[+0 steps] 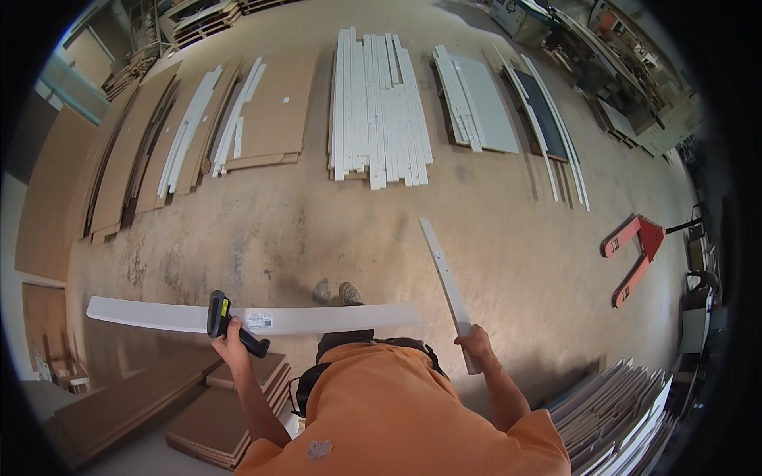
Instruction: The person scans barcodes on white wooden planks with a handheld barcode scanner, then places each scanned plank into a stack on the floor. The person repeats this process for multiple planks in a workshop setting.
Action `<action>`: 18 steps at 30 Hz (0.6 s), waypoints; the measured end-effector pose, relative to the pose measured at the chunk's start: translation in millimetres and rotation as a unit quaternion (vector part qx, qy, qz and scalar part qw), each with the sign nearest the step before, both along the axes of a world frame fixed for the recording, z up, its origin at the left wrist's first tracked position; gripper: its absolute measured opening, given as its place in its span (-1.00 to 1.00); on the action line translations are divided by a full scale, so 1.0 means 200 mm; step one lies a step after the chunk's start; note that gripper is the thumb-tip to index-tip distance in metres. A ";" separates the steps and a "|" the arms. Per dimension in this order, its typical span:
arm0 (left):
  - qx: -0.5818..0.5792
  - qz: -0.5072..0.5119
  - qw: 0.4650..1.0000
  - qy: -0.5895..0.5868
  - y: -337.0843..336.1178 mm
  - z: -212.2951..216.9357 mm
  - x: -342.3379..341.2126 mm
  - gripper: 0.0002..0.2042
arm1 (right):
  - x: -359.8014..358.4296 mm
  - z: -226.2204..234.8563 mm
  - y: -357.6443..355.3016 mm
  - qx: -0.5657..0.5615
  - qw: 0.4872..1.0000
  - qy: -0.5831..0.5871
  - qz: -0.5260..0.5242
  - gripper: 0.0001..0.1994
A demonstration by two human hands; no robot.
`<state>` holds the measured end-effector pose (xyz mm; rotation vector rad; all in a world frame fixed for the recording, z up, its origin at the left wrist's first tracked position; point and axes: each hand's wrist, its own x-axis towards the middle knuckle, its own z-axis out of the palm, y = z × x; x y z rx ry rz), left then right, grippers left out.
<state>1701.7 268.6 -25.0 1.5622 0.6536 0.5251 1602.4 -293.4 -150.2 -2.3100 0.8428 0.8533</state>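
Observation:
My left hand (231,341) is closed round the grip of a black handheld barcode scanner (218,315) with a yellow label. Behind the scanner a long white board (341,319) stretches crosswise in front of me, a printed label (259,320) on its face. What supports this board, and whether my left hand touches it, I cannot tell. Over on the right, my right hand (475,343) grips the near end of a narrow white strip (446,278). That strip points away from me, tilted a little to the left, and carries a small label.
Ahead on the floor lie a stack of white strips (381,111), brown panels (274,111) to its left and pale panels (480,103) to its right. A red pallet jack (635,250) stands at right. Brown boards (214,420) and upright panels (619,412) flank me.

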 end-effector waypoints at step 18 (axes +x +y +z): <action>0.027 0.008 0.997 0.073 -0.35 -0.01 1.88 -0.69 | 2.77 -0.58 -0.10 -0.027 0.991 -0.128 -0.017 -0.42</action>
